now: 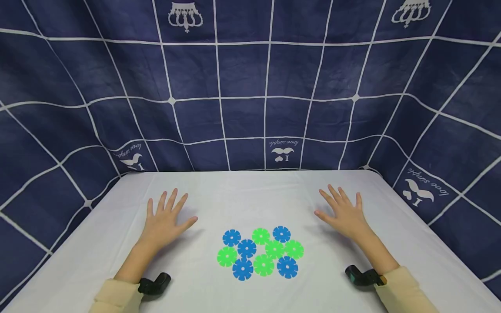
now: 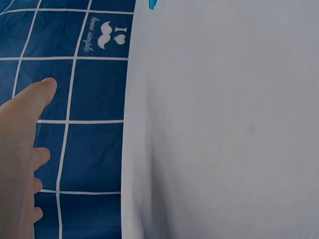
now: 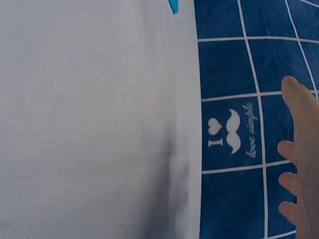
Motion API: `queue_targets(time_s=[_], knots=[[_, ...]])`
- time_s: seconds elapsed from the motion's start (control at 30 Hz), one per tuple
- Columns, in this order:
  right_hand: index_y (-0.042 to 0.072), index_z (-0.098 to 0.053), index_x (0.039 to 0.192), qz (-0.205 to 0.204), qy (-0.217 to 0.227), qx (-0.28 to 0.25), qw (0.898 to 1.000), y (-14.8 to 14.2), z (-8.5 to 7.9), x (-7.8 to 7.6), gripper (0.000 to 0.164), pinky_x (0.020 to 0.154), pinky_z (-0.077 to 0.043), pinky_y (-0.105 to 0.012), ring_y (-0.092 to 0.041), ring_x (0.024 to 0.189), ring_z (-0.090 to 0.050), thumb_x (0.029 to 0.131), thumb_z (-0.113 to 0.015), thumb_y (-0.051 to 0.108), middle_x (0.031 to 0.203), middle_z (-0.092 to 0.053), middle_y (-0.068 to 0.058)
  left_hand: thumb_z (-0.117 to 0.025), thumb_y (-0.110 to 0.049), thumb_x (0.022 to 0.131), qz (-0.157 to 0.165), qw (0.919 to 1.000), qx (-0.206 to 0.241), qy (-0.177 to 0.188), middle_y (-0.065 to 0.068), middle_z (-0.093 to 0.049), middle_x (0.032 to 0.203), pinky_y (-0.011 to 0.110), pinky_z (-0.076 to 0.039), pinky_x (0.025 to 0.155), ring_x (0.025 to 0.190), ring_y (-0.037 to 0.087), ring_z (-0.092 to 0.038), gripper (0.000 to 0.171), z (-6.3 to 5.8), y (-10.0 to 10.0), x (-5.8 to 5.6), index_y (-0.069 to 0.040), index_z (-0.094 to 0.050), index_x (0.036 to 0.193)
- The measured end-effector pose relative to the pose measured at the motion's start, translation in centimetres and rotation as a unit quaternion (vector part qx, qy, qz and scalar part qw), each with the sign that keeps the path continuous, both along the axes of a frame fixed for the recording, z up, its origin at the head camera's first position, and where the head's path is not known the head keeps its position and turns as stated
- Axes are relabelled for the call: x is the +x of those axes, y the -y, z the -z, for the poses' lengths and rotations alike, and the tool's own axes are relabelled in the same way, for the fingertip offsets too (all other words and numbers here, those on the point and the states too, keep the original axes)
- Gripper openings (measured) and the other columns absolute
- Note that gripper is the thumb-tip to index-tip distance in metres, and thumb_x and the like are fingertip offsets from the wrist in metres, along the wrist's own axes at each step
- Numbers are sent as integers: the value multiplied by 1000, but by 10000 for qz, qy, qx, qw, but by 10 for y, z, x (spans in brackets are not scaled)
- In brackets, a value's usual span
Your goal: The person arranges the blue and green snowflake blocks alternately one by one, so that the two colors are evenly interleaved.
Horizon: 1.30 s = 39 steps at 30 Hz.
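Observation:
My left hand is left of a cluster of discs, palm down over the white table, fingers spread and holding nothing. On the other side, my right hand is held the same way, with its fingers apart. Between the hands lie several notched plastic discs, blue and green, flat and close together, some edges meeting or overlapping. The left wrist view shows the left thumb with fingertips below it. In the right wrist view, the right thumb and several fingertips stand out over the curtain.
White cloth covers the table. A dark blue curtain with a white grid rises behind it and along both sides. Black devices are worn at both wrists, below cream sleeves. A small bright blue piece shows at the right wrist view's top edge.

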State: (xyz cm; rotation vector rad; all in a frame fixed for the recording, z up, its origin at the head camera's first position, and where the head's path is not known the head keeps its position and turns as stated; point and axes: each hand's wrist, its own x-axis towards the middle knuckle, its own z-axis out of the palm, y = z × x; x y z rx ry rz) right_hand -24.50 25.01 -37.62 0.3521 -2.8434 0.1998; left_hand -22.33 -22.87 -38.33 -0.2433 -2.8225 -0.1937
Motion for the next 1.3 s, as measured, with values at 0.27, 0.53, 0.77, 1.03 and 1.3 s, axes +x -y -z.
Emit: queue_targets(time_s=[0.27, 0.53, 0.77, 1.03, 1.3], knots=[[21, -36, 139, -256, -127, 38, 9996, 19, -2, 5, 70, 101, 3, -66, -39, 135, -22, 82, -49, 60, 148, -27, -13, -45, -65, 81, 79, 9999, 109, -33, 17, -20, 150, 63, 0, 104, 136, 42, -13, 79, 1, -11, 1, -16, -30, 142], [23, -40, 137, -581, -360, 91, 9976, 42, -5, 9, 67, 103, 0, -65, -36, 134, -27, 81, -52, 58, 146, -33, -9, -47, -63, 81, 121, 9998, 155, -67, 16, -23, 149, 62, -2, 104, 135, 40, -17, 77, 1, -22, 1, -16, -33, 140], [25, -43, 135, -849, -557, 126, 9948, 61, -2, 12, 64, 103, -3, -64, -34, 132, -33, 80, -54, 56, 144, -37, -7, -47, -63, 81, 170, 9996, 214, -30, 15, -25, 148, 60, -6, 105, 134, 38, -22, 76, 4, -34, 0, -17, -34, 140], [26, -45, 133, -1230, -787, 106, 9892, 84, 6, 11, 61, 103, -6, -64, -29, 128, -41, 80, -54, 55, 140, -43, -4, -46, -64, 81, 224, 9996, 140, -66, 12, -36, 143, 59, -11, 104, 130, 35, -32, 71, 6, -50, -4, -21, -40, 137], [25, -46, 133, -1437, -661, -30, 9874, 106, 13, 12, 60, 104, -8, -62, -25, 124, -46, 81, -54, 54, 136, -47, -2, -47, -63, 81, 261, 9994, 213, -65, 11, -40, 140, 58, -19, 101, 125, 33, -38, 68, 8, -62, -8, -22, -42, 135]])
